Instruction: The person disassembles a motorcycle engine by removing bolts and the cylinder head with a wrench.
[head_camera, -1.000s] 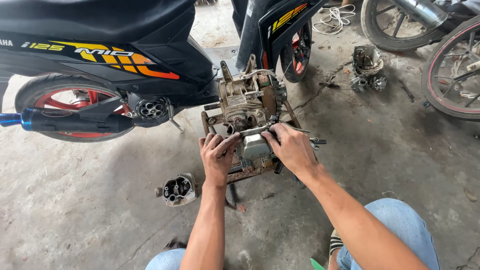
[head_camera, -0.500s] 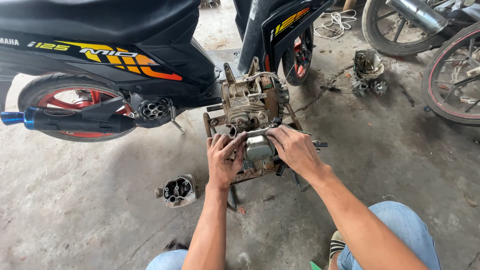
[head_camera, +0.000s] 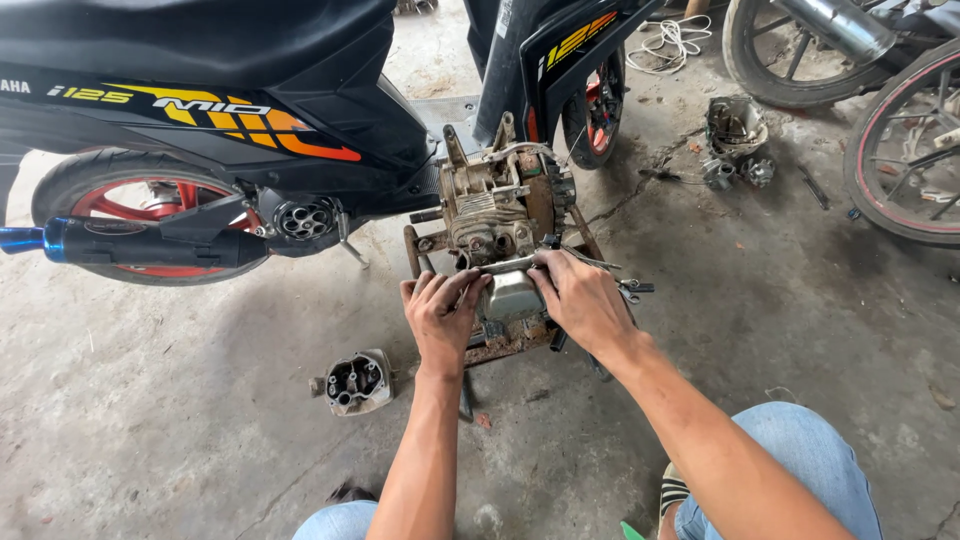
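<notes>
A greasy motorcycle engine block (head_camera: 497, 205) sits on a rusty metal stand (head_camera: 505, 340) in the middle of the concrete floor. My left hand (head_camera: 440, 315) and my right hand (head_camera: 585, 300) both grip a silvery metal cylinder part (head_camera: 512, 292) at the engine's near side. The fingers of each hand curl over its upper edge, where a thin metal piece lies. A few small tools (head_camera: 632, 289) lie on the stand just right of my right hand.
A black scooter with orange and yellow stripes (head_camera: 200, 110) stands behind the engine, its red rear wheel (head_camera: 140, 215) at left. A loose cylinder head (head_camera: 357, 381) lies on the floor. More engine parts (head_camera: 735, 140) and two wheels (head_camera: 910, 140) are at right. My knees show below.
Both hands stay on the cylinder part at the engine. The left hand has shifted slightly to the left and its fingers have re-gripped the edge.
</notes>
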